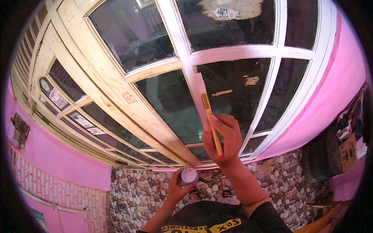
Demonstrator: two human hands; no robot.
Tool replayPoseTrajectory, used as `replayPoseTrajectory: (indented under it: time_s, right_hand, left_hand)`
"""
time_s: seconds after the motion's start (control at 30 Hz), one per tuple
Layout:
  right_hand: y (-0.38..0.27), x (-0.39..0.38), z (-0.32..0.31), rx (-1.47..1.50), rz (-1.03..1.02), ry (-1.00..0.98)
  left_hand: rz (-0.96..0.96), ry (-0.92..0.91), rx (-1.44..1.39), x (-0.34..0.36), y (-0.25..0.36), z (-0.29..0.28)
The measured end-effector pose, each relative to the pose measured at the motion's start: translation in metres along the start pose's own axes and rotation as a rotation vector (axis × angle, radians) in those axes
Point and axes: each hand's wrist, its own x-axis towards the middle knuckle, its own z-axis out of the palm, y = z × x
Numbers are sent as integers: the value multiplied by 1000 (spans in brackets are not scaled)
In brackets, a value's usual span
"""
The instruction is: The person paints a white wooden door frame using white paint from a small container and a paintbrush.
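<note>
My right hand (228,136) is closed round the wooden handle of a paintbrush (206,104). The brush points up and away, its pale, paint-covered bristles against a narrow upright bar of the glazed wooden frame (189,68). Low in front of my body, my left hand (178,187) grips a small round cup of whitish paint (189,175). Fresh white coats the bars on the right, while the wood on the left (116,91) is cream and worn. Dark glass panes (163,103) fill the openings. Part of the bar below the bristles is hidden by my right hand.
Pale smears (251,80) mark the glass beside the brush. A pink wall (330,93) borders the frame on the right. Pebble-patterned flooring (136,194) lies below. At the right stand a dark rounded container (320,157) and a cardboard box (349,153).
</note>
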Motion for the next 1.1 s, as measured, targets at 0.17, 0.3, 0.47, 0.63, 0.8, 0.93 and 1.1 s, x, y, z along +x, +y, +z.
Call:
replayPoseTrajectory:
  time_s: [0.17, 0.3, 0.47, 0.63, 0.8, 0.93, 1.1]
  right_hand:
    - [3, 6, 6, -12, -21, -6]
    - [6, 6, 9, 33, -23, -1]
    - [11, 6, 14, 17, -26, -14]
    - [8, 0, 17, 8, -21, 7]
    - [7, -9, 14, -2, -10, 13]
    - [5, 9, 14, 18, -40, 35]
    - [4, 8, 17, 3, -30, 30]
  left_hand:
    - [-19, 11, 24, -6, -4, -2]
    - [-18, 22, 24, -8, 0, -1]
    - [-5, 9, 4, -8, -3, -1]
    - [0, 25, -9, -9, -2, 0]
    - [7, 26, -8, -8, 2, 1]
    - [-18, 23, -13, -9, 1, 0]
    - [-16, 18, -15, -11, -5, 0]
